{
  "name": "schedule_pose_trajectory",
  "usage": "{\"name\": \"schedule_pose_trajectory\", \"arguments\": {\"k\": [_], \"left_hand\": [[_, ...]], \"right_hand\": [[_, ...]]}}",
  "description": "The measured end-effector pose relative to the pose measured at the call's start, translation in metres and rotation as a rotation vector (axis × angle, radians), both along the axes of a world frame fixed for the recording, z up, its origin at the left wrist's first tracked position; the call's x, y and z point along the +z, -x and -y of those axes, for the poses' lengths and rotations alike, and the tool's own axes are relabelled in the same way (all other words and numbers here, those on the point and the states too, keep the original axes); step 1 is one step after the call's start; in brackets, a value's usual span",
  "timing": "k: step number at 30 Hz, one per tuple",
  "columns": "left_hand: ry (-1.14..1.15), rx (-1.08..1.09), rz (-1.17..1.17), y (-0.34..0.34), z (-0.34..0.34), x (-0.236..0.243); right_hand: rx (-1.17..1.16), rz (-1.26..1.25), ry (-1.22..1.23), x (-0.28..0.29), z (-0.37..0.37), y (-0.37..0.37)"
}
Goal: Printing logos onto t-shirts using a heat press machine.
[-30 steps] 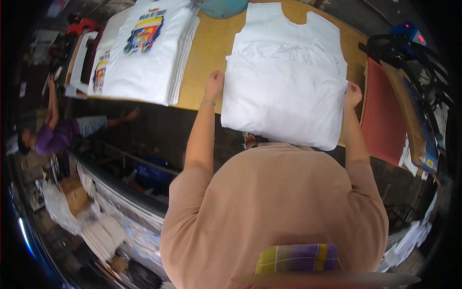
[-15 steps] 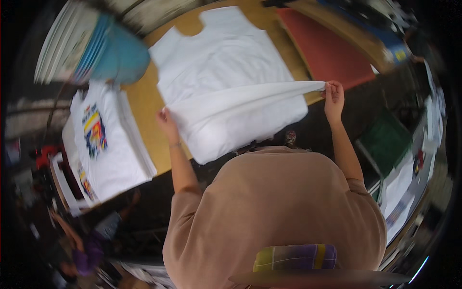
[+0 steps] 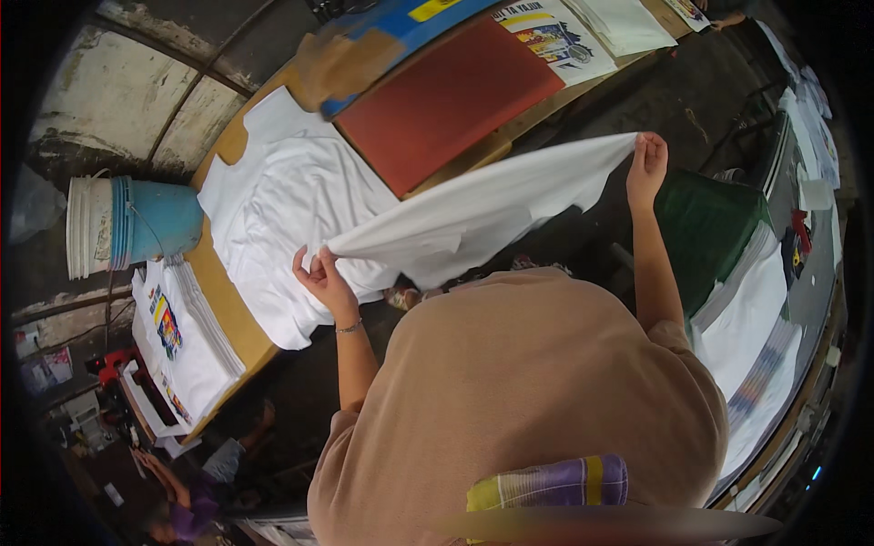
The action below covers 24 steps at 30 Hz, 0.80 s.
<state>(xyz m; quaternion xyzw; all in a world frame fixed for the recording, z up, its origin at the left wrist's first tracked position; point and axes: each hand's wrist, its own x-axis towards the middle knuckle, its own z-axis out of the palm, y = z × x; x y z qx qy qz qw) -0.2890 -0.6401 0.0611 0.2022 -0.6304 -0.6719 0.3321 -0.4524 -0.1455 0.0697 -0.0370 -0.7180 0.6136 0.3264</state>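
Head cam: L hand (image 3: 328, 284) & R hand (image 3: 647, 175) pinch white cloth (image 3: 492, 211), now mostly off white shirts (image 3: 296, 191) vs. earlier.

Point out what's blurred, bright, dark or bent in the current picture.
Head view: blurred band near the bottom, cardboard soft; head view: held cloth bright, corners black, purple-shirted person dim; head view: grey table curving along the right rim.

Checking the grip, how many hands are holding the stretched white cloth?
2: the left hand grips the left end of the white cloth, the right hand its right end. Neither is hidden.
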Motion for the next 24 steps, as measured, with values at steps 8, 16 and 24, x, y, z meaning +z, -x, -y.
{"name": "schedule_pose_trajectory", "arguments": {"k": [8, 16, 24], "left_hand": [[0.202, 0.175, 0.031, -0.001, -0.086, 0.015], [0.303, 0.412, -0.03, 0.038, -0.095, 0.016], [0.395, 0.335, -0.134, 0.118, -0.021, 0.032]], "right_hand": [[0.092, -0.082, -0.02, 0.002, -0.044, 0.078], [-0.082, -0.066, -0.227, -0.002, -0.042, 0.134], [-0.059, -0.092, -0.668, 0.039, 0.009, 0.259]]}}
